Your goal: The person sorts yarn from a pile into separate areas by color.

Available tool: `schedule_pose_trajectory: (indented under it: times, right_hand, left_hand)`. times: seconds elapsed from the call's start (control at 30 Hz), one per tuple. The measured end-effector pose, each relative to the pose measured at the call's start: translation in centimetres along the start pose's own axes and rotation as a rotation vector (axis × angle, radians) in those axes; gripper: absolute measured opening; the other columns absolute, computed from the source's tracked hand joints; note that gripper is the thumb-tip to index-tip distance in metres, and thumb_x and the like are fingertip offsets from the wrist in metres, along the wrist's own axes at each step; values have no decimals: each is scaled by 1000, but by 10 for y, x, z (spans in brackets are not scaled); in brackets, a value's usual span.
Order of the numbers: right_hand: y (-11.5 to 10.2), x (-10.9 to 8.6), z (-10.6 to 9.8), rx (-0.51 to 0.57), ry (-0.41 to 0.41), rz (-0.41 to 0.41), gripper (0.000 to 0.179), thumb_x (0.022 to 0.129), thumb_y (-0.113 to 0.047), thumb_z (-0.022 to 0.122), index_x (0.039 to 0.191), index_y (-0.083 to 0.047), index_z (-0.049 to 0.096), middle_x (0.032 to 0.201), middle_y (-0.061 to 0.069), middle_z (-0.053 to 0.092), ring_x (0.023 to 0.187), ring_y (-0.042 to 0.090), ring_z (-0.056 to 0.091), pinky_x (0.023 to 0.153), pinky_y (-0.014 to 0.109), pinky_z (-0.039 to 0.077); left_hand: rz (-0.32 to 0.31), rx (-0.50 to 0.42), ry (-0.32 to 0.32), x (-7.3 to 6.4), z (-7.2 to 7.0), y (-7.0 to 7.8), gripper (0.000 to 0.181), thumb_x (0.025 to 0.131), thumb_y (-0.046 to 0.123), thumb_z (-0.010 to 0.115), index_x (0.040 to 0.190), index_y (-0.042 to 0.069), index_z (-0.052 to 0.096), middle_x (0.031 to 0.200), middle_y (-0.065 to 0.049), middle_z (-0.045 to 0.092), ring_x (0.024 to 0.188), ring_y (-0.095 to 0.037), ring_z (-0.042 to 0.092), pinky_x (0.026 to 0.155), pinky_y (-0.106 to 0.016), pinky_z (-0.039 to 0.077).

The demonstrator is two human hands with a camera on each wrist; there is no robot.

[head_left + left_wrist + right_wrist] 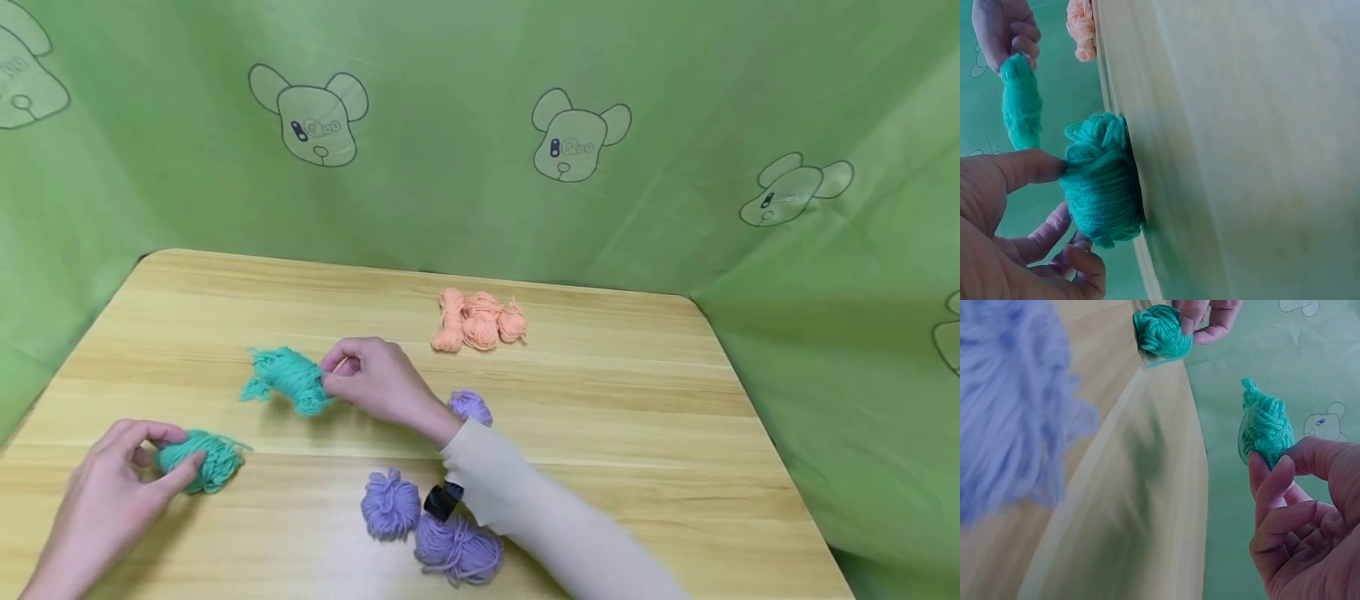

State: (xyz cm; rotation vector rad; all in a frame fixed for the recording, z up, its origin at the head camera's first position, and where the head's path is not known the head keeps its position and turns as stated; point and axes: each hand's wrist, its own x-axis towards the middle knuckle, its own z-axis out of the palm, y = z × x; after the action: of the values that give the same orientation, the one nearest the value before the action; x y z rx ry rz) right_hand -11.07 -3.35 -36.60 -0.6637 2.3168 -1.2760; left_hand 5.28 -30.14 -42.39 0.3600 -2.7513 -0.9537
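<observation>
My left hand (112, 492) grips a teal yarn skein (206, 460) between thumb and fingers at the table's left side. In the left wrist view this skein (1102, 181) sits right at the tabletop. With thumb and fingertips my right hand (378, 379) pinches the end of another teal yarn skein (288, 379), longer and with loose strands at its far end. The right wrist view shows that skein (1266, 428) held up above the table, its shadow on the wood below.
Three purple yarn bundles, one being a round ball (390, 504), lie near the right forearm, which partly covers one. Peach yarn skeins (480, 321) lie together toward the back of the wooden table (600, 375). A green curtain (450, 208) hangs behind and at both sides.
</observation>
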Motion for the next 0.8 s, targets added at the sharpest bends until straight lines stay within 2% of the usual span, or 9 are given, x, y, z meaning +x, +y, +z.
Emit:
schedule_pose_trajectory:
  times: [0.07,0.13,0.2,0.3,0.4,0.67,0.8]
  right_hand:
    - [-1,5,7,-2,-10,1,10,96,-12,76,105,-16,78,82,-7,73,66,14,65,60,26,52]
    - [-2,10,14,-4,-18,10,10,96,-12,76,105,-16,78,82,-5,73,65,15,65,59,26,52]
    - [-2,13,20,-17,-29,20,10,96,-11,76,104,-17,78,82,-4,73,65,14,64,60,26,52]
    - [-1,19,28,-49,-55,24,9,97,-10,76,102,-17,77,79,-4,71,64,12,63,61,25,52]
    - [-1,24,37,-83,-82,6,8,97,-10,76,101,-17,77,76,-7,70,63,10,63,61,24,53]
    - [-8,38,61,-193,-109,2,5,98,-14,78,98,-19,77,71,-11,67,58,6,60,61,21,49]
    - [-11,43,70,-294,-124,6,4,100,-17,79,100,-20,77,69,-12,65,56,4,58,60,20,47]
  left_hand:
    - [3,-5,9,1,-1,2,30,91,18,89,110,0,73,118,-18,64,96,-28,52,75,-36,38]
    - [13,-9,16,2,-2,3,30,90,16,90,109,0,73,116,-18,65,96,-27,52,76,-35,38]
    - [17,-9,14,1,-2,3,31,89,16,91,109,0,73,109,-14,65,91,-20,53,73,-31,40]
    - [21,-4,11,0,-2,3,32,88,15,92,109,1,73,98,-6,64,79,-7,52,63,-22,43]
    - [18,-10,8,0,-1,2,34,88,14,92,112,0,72,96,-5,64,76,-2,51,62,-22,44]
    - [118,-69,31,0,4,-3,54,83,3,92,132,3,69,100,-7,64,76,-2,53,59,-23,45]
    - [134,-82,25,2,5,-3,62,83,0,91,140,4,67,96,-6,63,75,-4,52,58,-25,45]
